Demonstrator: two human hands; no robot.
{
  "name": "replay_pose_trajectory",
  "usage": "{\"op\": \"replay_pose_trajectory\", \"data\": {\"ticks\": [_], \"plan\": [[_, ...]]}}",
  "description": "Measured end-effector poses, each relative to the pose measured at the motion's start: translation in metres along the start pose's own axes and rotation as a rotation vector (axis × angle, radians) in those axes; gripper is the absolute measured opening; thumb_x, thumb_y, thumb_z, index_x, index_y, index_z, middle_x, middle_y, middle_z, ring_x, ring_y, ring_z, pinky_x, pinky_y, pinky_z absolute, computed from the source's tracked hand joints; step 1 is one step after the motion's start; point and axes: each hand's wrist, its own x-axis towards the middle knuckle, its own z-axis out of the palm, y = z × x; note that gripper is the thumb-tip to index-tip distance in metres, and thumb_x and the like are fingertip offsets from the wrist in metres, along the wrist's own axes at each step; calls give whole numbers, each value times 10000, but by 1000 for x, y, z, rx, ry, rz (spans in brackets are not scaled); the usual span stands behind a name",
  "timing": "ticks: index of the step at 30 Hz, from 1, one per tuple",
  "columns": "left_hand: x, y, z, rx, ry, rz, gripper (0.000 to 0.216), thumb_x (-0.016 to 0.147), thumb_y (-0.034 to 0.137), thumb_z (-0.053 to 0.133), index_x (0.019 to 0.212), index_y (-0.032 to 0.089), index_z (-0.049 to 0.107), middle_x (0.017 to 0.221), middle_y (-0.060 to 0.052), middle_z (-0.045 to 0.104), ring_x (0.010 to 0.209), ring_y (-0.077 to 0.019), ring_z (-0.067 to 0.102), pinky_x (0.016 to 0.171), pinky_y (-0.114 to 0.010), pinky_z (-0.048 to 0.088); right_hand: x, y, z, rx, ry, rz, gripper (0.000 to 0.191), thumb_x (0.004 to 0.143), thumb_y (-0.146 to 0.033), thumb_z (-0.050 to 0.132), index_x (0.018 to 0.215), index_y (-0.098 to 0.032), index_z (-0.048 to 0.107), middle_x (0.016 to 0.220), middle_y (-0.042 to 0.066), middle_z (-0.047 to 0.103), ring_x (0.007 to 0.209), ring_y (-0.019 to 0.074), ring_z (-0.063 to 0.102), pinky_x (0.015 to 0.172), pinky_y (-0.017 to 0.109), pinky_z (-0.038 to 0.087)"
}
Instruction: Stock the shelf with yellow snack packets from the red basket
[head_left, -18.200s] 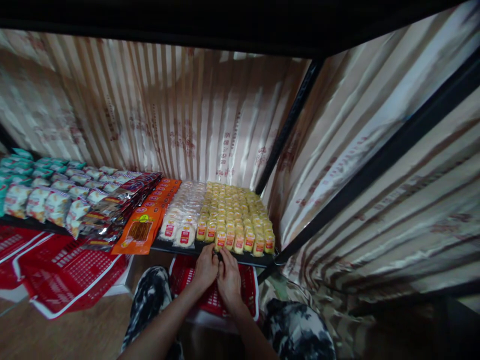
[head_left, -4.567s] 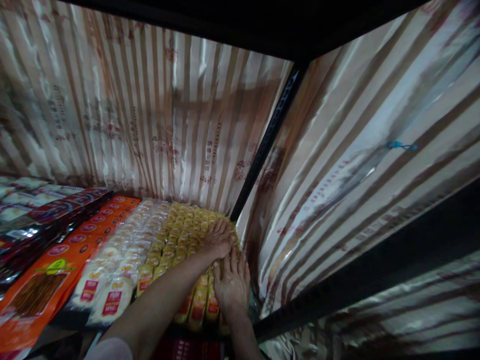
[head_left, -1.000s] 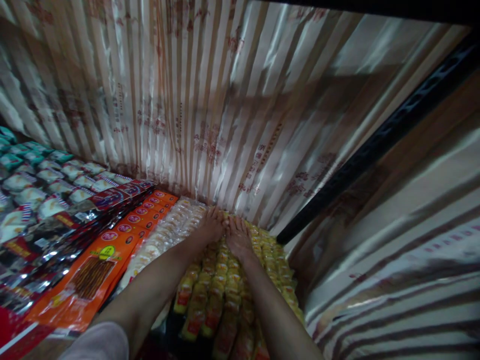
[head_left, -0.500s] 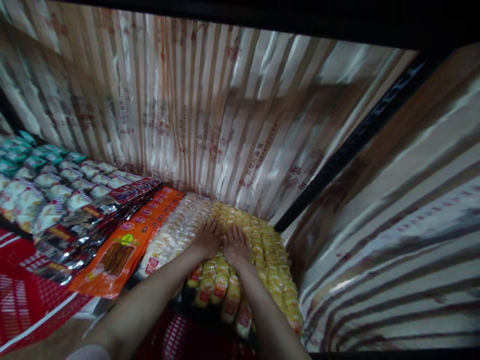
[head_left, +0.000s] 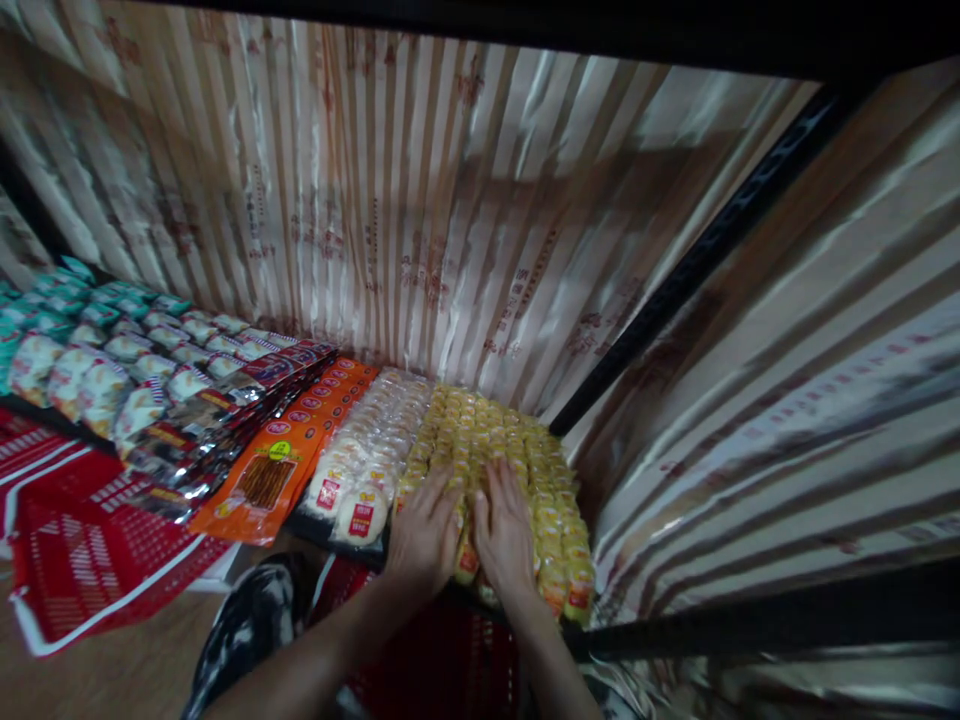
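Observation:
Rows of small yellow-wrapped snack packs (head_left: 551, 500) stand on a low dark shelf. My left hand (head_left: 427, 530) lies flat over their front left part, fingers stretched out. Close beside it, my right hand (head_left: 504, 525) rests on the same packs with its fingers extended. Neither hand is closed around a pack. Left of my hands are rows of clear-wrapped white round snacks (head_left: 349, 495) with red labels. Next to those lies a stack of orange snack bags (head_left: 266, 480). The packs directly under my palms are hidden.
Dark shiny bags (head_left: 187, 440), white snack packs (head_left: 97, 385) and teal packs (head_left: 52, 300) fill the shelf to the left. A red plastic basket (head_left: 82, 540) sits on the floor. A black rack post (head_left: 690, 270) rises at right, before wrinkled printed sheeting (head_left: 420, 180).
Both hands have come back toward the front edge of the yellow packs. The view has shifted, showing more of the red basket, a shoe and the fronts of the white snacks.

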Motion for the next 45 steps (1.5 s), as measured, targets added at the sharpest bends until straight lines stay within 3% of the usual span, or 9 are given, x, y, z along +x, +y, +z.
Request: {"op": "replay_pose_trajectory", "data": {"ticks": [2,4,8,14,18,26,34,45], "plan": [[-36,8,5,-65,32,63,382,878,163,274,1114,147,574,1269,-107,525,1244,-163,404,1041,-332,370,-33,-2,3,22,25,-13,504,914,-339,240,1289,-63,432,1439,126,286,1354,183,182,1083,393,245],[-61,11,10,-91,25,140,379,875,144,287,1145,151,553,1260,-106,535,1239,-163,413,1012,-341,412,-63,-3,8,12,69,-54,462,914,-286,247,1262,-77,466,1437,128,289,1351,198,194,1072,423,262],[-83,8,15,12,59,227,397,882,151,315,1241,109,477,1313,-138,479,1307,-217,309,983,-401,435,-108,-5,20,-61,139,-101,452,899,-232,285,1308,-81,405,1427,146,301,1350,236,196,1036,470,303],[-106,-8,25,66,66,231,419,871,116,285,1253,77,454,1373,-173,390,1343,-245,200,976,-438,426,-137,-11,26,-158,204,-94,525,874,-182,325,1389,-104,259,1434,150,284,1344,255,211,1016,474,333],[-123,-23,30,44,19,203,455,837,67,294,1271,71,429,1383,-176,372,1351,-232,170,979,-421,424,-149,-18,32,-160,146,-79,501,870,-197,333,1365,-117,320,1450,134,250,1348,264,193,1003,459,358],[-121,-34,21,-57,-179,131,581,752,13,326,1327,83,356,1455,-131,244,1364,-224,80,1050,-436,339,-155,-28,48,-111,67,-63,459,863,-187,337,1306,-99,421,1443,132,265,1347,255,198,1009,449,367],[-115,-31,22,-83,-225,74,522,832,120,348,1353,87,317,1440,-141,275,1359,-206,131,1069,-409,317,-137,-42,57,25,12,-33,468,835,-146,339,1286,-136,463,1391,104,377,1311,200,302,1038,393,362],[-100,-43,21,-98,-224,50,545,826,106,312,1370,88,286,1433,-128,294,1340,-166,204,1074,-353,307,-119,-39,76,72,-19,-54,512,799,-111,327,1297,-129,446,1367,106,407,1291,200,341,1029,400,379]]}}
